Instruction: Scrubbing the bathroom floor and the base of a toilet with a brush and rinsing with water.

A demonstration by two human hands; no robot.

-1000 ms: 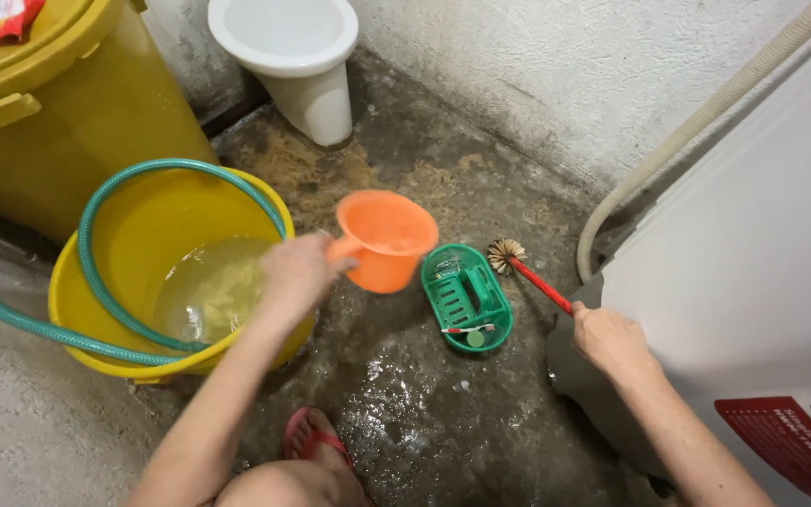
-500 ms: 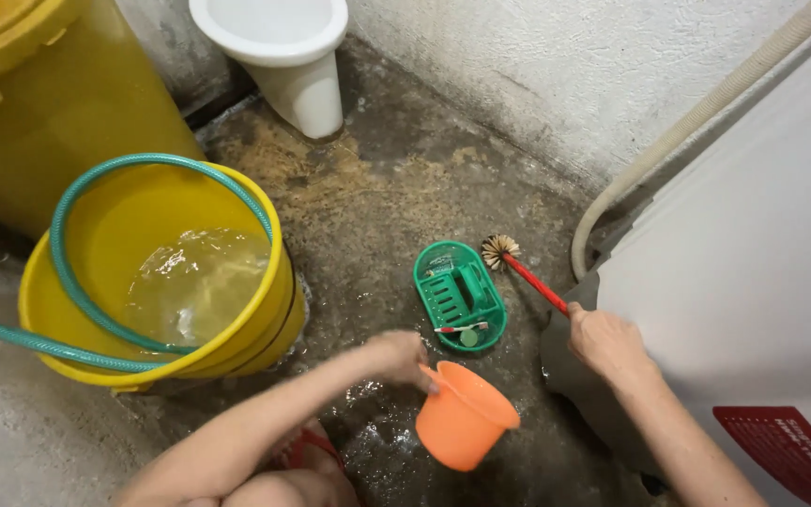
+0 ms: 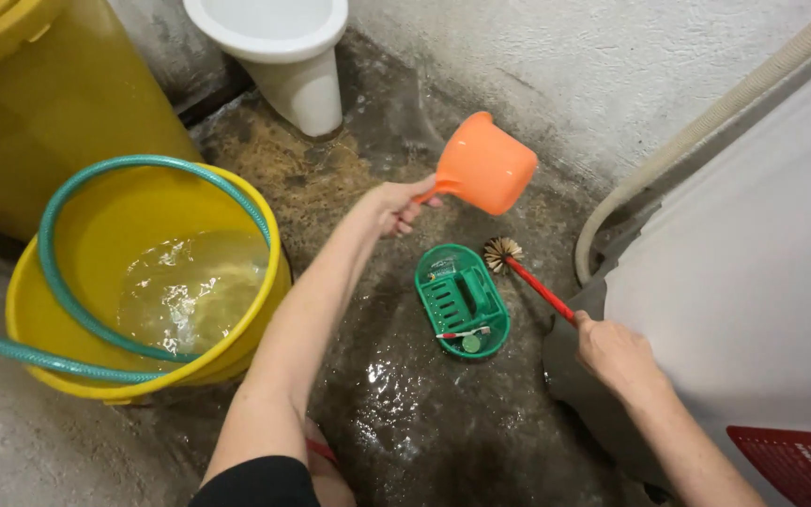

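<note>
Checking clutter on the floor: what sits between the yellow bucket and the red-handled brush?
In the head view, the green soap tray lies on the wet floor between yellow bucket and brush; the left forearm also crosses that stretch.

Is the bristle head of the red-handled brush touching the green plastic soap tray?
Cannot tell. In the head view the bristle head sits right against the green tray's rim, with no plain gap or contact.

— Where does the view look from?
— From the person's head, angled steeply down at the wet floor (image 3: 424, 413), facing a wall corner.
— How near?
— Close: both forearms reach in from the bottom edge, the yellow bucket (image 3: 255, 282) left, a white appliance (image 3: 753, 263) right.
— Any second view?
— No, just this one.
</note>
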